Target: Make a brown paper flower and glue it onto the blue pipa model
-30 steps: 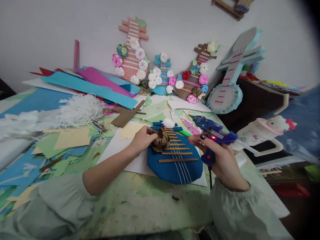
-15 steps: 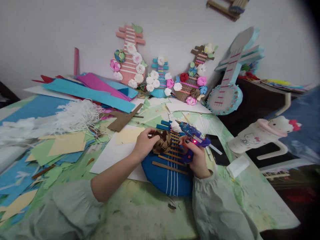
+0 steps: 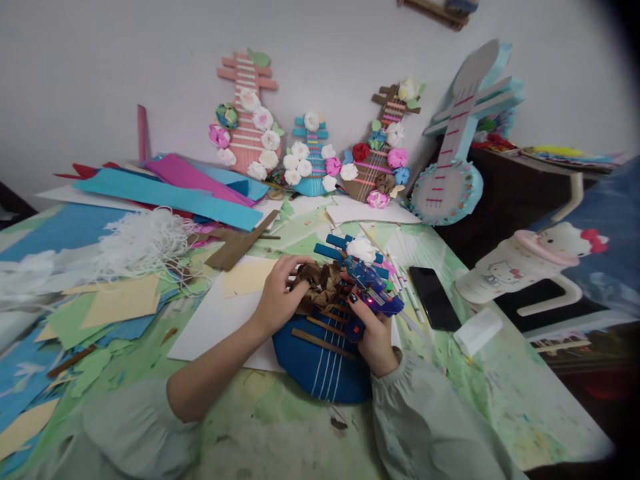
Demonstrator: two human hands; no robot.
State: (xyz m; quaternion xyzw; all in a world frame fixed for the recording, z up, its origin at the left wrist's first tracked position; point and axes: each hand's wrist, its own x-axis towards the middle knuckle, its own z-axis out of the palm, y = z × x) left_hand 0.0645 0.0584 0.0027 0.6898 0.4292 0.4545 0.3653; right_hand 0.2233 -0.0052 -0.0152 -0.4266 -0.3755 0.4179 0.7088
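My left hand [image 3: 283, 293] is closed on a crumpled brown paper flower [image 3: 316, 287], holding it at the left edge of a blue model lute [image 3: 313, 357]. White strings and brown strips cross the lute's face. In my right hand [image 3: 375, 337] is a purple-blue hot glue gun [image 3: 379, 297] with a red light on; its nozzle end lies close to the flower, and the exact tip is hard to make out. A white paper flower [image 3: 361, 249] sits near the lute's blue pegs [image 3: 329, 251]. The lute rests partly over a white sheet [image 3: 200, 331].
Coloured paper scraps [image 3: 123, 300] and a heap of white string [image 3: 145, 243] lie to the left. A phone [image 3: 433, 299], a white roll [image 3: 479, 331] and a cup [image 3: 510, 267] are at the right. Several decorated model lutes [image 3: 313, 160] lean on the wall behind.
The glue gun has moved left and down to the brown flower, its nozzle turning towards it. More of the phone shows. The whole view has shifted slightly.
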